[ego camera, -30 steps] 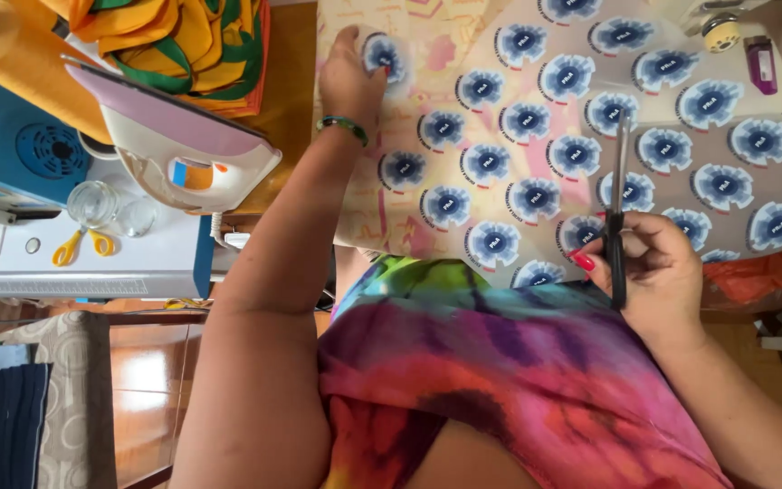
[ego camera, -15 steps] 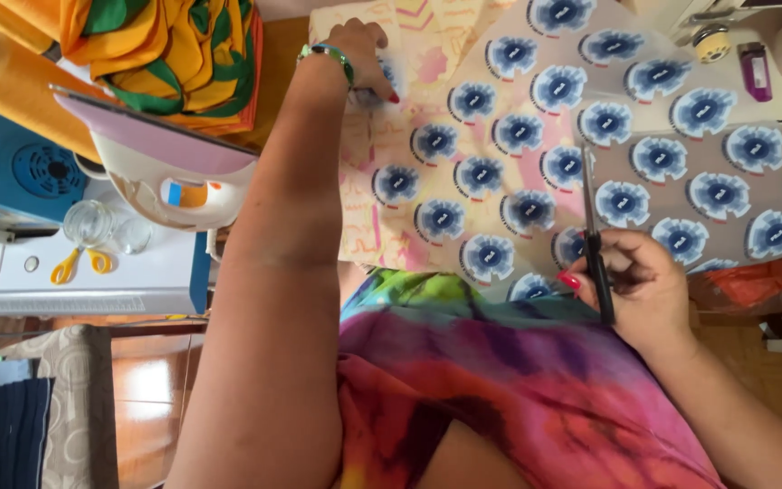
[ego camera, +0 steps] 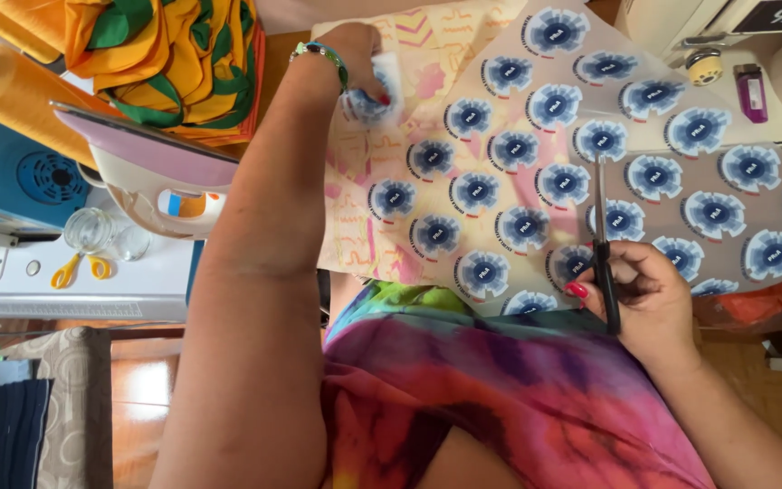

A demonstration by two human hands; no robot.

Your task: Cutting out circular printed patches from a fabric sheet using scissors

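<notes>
Your right hand (ego camera: 649, 303) has its grip closed round the handles of the black scissors (ego camera: 603, 244), blades lying on the sheet of round blue badges (ego camera: 590, 145) spread over the patterned fabric (ego camera: 427, 54). Your left hand (ego camera: 355, 54) pinches one cut badge (ego camera: 375, 95). The sheet looks thin, light and floppy, so hold it at an edge. One sheet, roughly two dozen badges, one pair of scissors.

Brightness: bright, even daylight-like light over the whole view.
Shadows: soft and faint; a weak one lies under the left forearm (ego camera: 255, 272).
Glare: pale sheen on the clear printed sheet (ego camera: 644, 154) toward the table's far right corner.
Focus: sheet prints and scissors (ego camera: 603, 244) fairly crisp; the tie-dye shirt (ego camera: 500, 398) nearest the camera is softer.
Distortion: wide-angle stretching at the edges.
</notes>
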